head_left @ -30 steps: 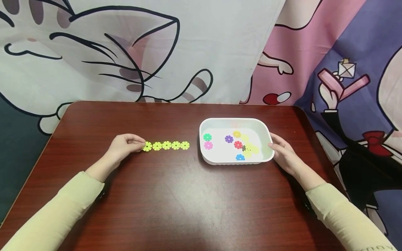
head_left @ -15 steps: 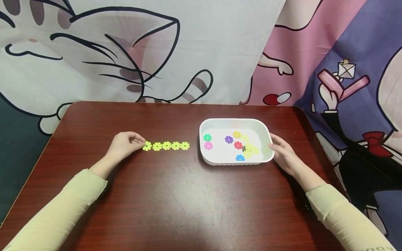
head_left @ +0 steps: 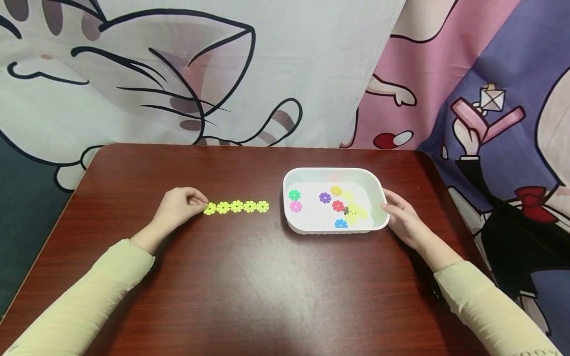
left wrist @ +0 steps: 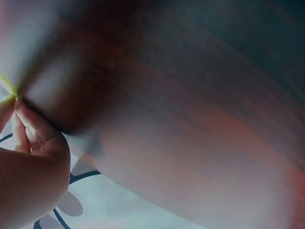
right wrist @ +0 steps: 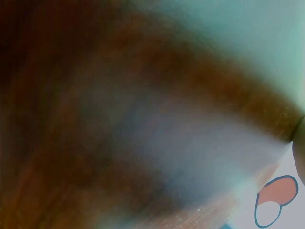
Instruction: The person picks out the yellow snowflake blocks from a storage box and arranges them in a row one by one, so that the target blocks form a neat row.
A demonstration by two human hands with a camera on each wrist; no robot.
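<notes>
A row of several yellow-green flower-shaped discs, joined edge to edge, lies left of centre on the brown table. With thumb and fingertips my left hand pinches the leftmost disc. In the left wrist view, a thin yellow edge shows at those fingertips. My right hand grips the right rim of a white plastic tray, thumb on top of the rim and the other fingers partly hidden behind it. The right wrist view is mostly blur.
Inside the tray lie a green disc, a pink disc, a purple disc, a red disc, a blue disc and several yellow ones. Cartoon-printed cloth hangs behind the table's back edge.
My left forearm has shifted slightly to the right, while the fingertips stay at the leftmost disc. The right hand and tray stay where they were.
</notes>
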